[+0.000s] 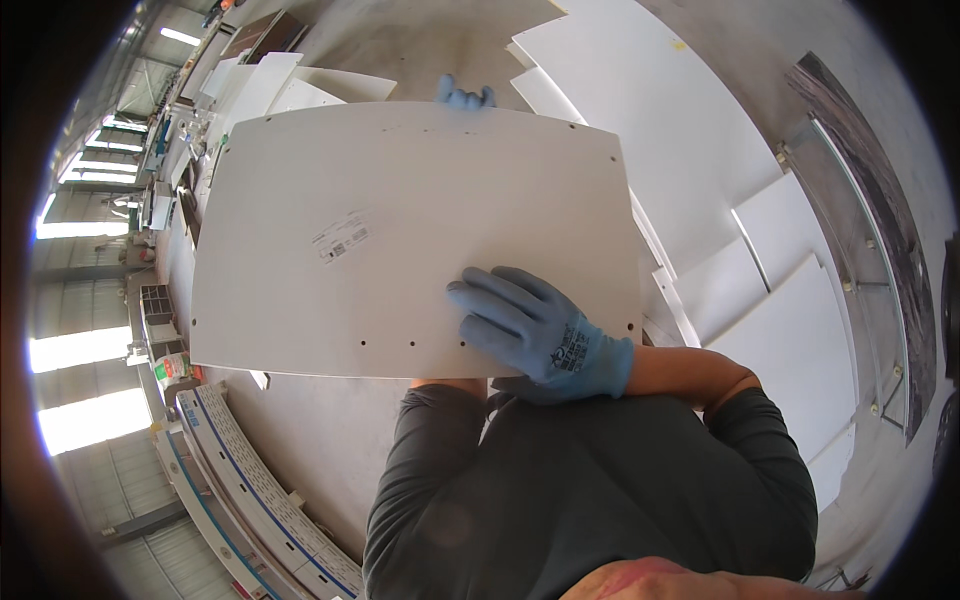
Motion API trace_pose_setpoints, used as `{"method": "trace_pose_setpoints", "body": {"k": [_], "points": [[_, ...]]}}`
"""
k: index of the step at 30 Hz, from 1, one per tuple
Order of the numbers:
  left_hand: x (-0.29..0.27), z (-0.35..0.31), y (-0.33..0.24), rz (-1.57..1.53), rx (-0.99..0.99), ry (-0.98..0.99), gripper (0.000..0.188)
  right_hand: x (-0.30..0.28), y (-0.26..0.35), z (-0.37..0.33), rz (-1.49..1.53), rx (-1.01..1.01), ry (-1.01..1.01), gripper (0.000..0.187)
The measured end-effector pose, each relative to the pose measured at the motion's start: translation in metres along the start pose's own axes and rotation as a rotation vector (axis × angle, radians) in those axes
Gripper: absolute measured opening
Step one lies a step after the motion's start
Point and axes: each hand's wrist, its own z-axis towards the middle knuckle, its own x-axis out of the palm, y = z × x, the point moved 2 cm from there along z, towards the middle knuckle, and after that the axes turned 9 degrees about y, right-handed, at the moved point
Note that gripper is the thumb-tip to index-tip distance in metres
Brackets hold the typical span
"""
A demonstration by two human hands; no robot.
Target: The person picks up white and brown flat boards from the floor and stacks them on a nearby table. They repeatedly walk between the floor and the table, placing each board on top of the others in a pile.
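A large white panel (420,230) with small drilled holes along its edges is held up in front of my body. A printed label (342,237) is stuck on its face. My left forearm passes beneath the panel, which hides most of it. At the far edge the blue-gloved fingers of my left hand (464,97) curl up over the rim and grip it. My right hand (535,330), also in a blue glove, rests flat on the face close to the near edge, fingers stretched out toward the left.
Several white panels (690,130) lie on the right, some overlapping. Beyond them stands a rack (870,250) with a dark wood-grain board. More white boards (275,85) are at the far left. Long stacked strips (255,490) lie on the lower left, beside the concrete floor (310,430).
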Motion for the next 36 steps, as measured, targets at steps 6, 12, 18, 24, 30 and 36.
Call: {"method": "trace_pose_setpoints", "body": {"k": [6, 12, 18, 24, 30, 36], "points": [[-0.042, 0.101, -0.091, 0.067, 0.056, -0.041, 0.059, -0.018, -0.098, 0.088, -0.170, -0.100, -0.017, 0.044], [-0.091, 0.206, -0.193, 0.082, 0.156, -0.083, 0.056, -0.062, -0.235, 0.175, -0.175, -0.211, -0.137, 0.053], [-0.136, 0.339, -0.319, 0.631, 0.689, -0.523, 0.066, -0.118, -0.381, 0.294, 0.022, -0.283, -0.297, 0.029], [-0.164, 0.363, -0.378, 0.704, 0.695, -0.700, 0.071, -0.104, -0.509, 0.409, 0.544, -0.013, -0.263, 0.019], [-0.234, 0.399, -0.400, 0.524, 0.676, -0.828, 0.061, -0.056, -0.592, 0.501, 0.665, 0.339, -0.073, 0.012], [-0.300, 0.428, -0.414, 0.474, 0.606, -0.924, 0.058, -0.020, -0.658, 0.574, 0.721, 0.495, -0.011, 0.016]]}}
